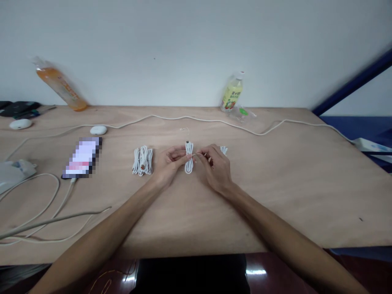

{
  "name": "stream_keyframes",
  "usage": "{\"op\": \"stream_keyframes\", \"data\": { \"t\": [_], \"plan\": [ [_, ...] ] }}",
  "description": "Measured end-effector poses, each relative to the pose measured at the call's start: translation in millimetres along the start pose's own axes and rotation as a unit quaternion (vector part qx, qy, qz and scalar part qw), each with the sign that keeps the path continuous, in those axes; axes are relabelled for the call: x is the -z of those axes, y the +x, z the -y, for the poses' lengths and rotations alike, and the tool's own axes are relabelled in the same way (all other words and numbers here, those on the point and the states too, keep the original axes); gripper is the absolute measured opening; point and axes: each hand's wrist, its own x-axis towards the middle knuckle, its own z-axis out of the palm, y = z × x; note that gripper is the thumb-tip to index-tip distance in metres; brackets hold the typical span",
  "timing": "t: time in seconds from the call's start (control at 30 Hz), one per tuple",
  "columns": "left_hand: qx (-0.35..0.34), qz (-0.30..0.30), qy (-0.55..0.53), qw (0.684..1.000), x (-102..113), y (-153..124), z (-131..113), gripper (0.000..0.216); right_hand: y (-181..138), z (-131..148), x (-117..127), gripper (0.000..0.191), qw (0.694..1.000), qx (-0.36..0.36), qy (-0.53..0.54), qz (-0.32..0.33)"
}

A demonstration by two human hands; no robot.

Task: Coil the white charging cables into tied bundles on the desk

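A folded white cable (189,163) with a dark plug at its top is pinched in my left hand (168,165), thumb across its middle. To the right of it, my right hand (216,165) is closed with thumb and fingertips on a thin pale twist tie (195,154) at the bundle's waist. Left of my left hand lies a pile of folded white cables (142,161). Behind my right hand, more white cable loops (224,150) show in part. A loose thin tie (184,129) lies on the table beyond the held bundle.
A long white cord (183,117) crosses the wooden table (290,183) at the back. On the left are a phone (82,157) on a charging cable, white cases (98,130) and an orange bottle (63,87). A yellow-labelled bottle (232,93) stands by the wall near a plastic wrapper (243,113).
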Motion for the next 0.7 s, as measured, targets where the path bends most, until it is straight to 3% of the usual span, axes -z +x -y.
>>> {"op": "stream_keyframes", "data": {
  "t": [0.3, 0.7],
  "plan": [
    [-0.025, 0.025, 0.037, 0.999, 6.2, 0.4, 0.3, 0.048, 8.8, 3.0, 8.0, 0.019, 0.995, -0.054, 0.048, 0.067],
    [-0.004, 0.023, 0.057, 0.998, 6.6, 0.9, 2.0, 0.053, 16.4, -2.0, 16.7, 0.021, 0.979, -0.073, 0.112, 0.156]
  ]
}}
